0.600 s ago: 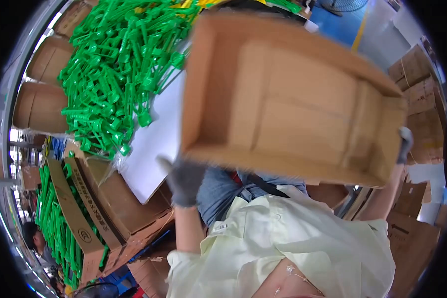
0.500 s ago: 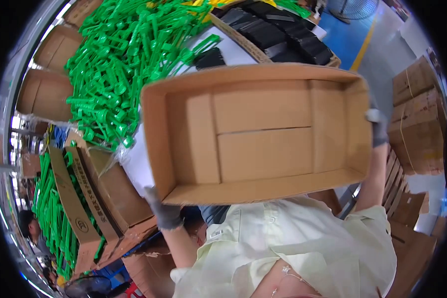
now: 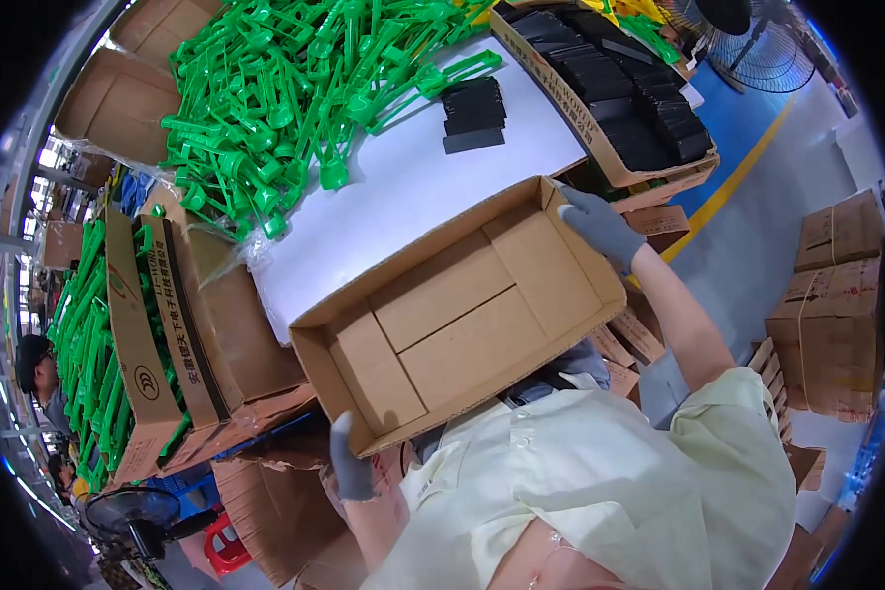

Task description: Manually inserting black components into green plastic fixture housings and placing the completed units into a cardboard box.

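Note:
A shallow open cardboard box (image 3: 459, 310) hangs tilted in front of my body, with nothing inside it. My left hand (image 3: 350, 460), in a grey glove, grips its near left corner, the thumb against the outer wall. On the opposite short side, my right hand (image 3: 600, 228), also gloved in grey, is closed on the wall near the far right corner. Beyond the box lies a white tabletop (image 3: 403, 211) with a small stack of black flat pieces (image 3: 474, 115) and a large heap of green plastic parts (image 3: 295, 88).
A carton of black pieces (image 3: 629, 98) stands at the far right of the table. At left, another carton (image 3: 138, 344) holds long green parts. Strapped boxes (image 3: 831, 315) are stacked on the right. Fans (image 3: 757, 54) stand far right and lower left; a person (image 3: 39, 369) is at far left.
The box has come lower and nearer my body and has turned, its right end swinging away from me. Both hands moved with it, still holding it. More white tabletop shows.

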Demonstrator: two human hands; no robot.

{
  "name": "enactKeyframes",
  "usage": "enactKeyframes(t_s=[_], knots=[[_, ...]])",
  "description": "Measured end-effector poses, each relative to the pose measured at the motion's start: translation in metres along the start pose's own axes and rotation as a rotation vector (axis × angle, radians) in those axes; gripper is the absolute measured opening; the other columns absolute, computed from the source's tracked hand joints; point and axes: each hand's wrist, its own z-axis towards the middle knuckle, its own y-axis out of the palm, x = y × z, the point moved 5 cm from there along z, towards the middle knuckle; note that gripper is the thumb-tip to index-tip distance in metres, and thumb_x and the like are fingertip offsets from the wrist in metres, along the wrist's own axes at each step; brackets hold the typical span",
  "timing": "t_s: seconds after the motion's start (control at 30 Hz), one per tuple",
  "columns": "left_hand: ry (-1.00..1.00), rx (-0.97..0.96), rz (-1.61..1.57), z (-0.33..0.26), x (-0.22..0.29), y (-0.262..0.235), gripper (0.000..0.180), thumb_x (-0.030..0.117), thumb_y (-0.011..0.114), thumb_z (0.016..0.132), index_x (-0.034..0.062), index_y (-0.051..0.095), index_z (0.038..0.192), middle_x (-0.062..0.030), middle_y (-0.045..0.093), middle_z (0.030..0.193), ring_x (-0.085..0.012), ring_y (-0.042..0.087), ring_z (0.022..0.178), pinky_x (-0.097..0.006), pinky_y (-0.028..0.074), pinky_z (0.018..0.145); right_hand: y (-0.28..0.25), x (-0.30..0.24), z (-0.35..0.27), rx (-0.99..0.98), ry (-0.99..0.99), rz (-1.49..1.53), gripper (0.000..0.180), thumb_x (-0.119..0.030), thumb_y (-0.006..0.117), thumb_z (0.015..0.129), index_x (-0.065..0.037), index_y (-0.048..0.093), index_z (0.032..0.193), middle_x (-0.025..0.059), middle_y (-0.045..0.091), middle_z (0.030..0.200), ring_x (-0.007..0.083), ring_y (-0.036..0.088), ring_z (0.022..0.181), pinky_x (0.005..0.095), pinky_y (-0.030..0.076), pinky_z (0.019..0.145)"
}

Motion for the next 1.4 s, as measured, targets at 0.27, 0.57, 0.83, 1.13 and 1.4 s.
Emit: enactKeyframes(t_s=[0.27,0.57,0.83,1.13,1.4], knots=[[0.681,0.249,0.608,0.028,0.103,0.04,0.045,0.018,0.055,0.093,-0.004,0.045,0.131,-0.0122,0.051,0.13,-0.0179,0.048,0.118,-0.031,0.036,0.102,-0.021,-0.083,0.068,0.381,-0.389,-0.6,0.033,-0.026,0.066,0.081,-0.015,0.062,0.112,0.0106,0.062,0.1,0.0268,0.061,0.09,0.0358,0.049,0.079],[1.062,0.184,1.064,0.195,0.283,0.229,0.075,0.049,0.068,0.076,-0.0009,0.049,0.128,-0.0215,0.049,0.13,-0.0334,0.043,0.124,-0.042,0.033,0.104,0.01,-0.082,0.115,0.408,-0.434,-0.665,0.039,-0.027,0.074,0.072,-0.011,0.063,0.106,0.0136,0.056,0.108,0.0337,0.055,0.101,0.0418,0.046,0.086],[0.65,0.436,1.687,0.368,0.359,0.286,0.109,0.076,0.058,0.063,0.017,0.022,0.147,-0.0225,0.025,0.148,-0.0441,0.02,0.137,-0.066,0.009,0.106,0.01,-0.093,0.113,0.371,-0.324,-0.656,0.033,-0.016,0.074,0.069,-0.006,0.061,0.097,0.0116,0.055,0.105,0.0323,0.055,0.098,0.0397,0.046,0.082],[0.746,0.231,1.763,0.371,0.318,0.27,0.103,0.071,0.064,0.059,0.0199,0.031,0.142,-0.0156,0.056,0.125,-0.0339,0.046,0.122,-0.052,0.027,0.101,0.015,-0.093,0.124,0.413,-0.434,-0.639,0.032,-0.019,0.073,0.072,-0.007,0.061,0.099,0.0118,0.056,0.106,0.0321,0.055,0.099,0.0394,0.046,0.084],[0.74,-0.211,1.625,0.307,0.235,0.256,0.074,0.056,0.067,0.069,0.0132,0.051,0.127,-0.0209,0.065,0.105,-0.0369,0.061,0.099,-0.046,0.04,0.091,0.012,-0.084,0.119,0.366,-0.291,-0.664,0.035,-0.024,0.074,0.071,-0.011,0.063,0.102,0.0115,0.056,0.11,0.0302,0.055,0.102,0.0403,0.046,0.086]])
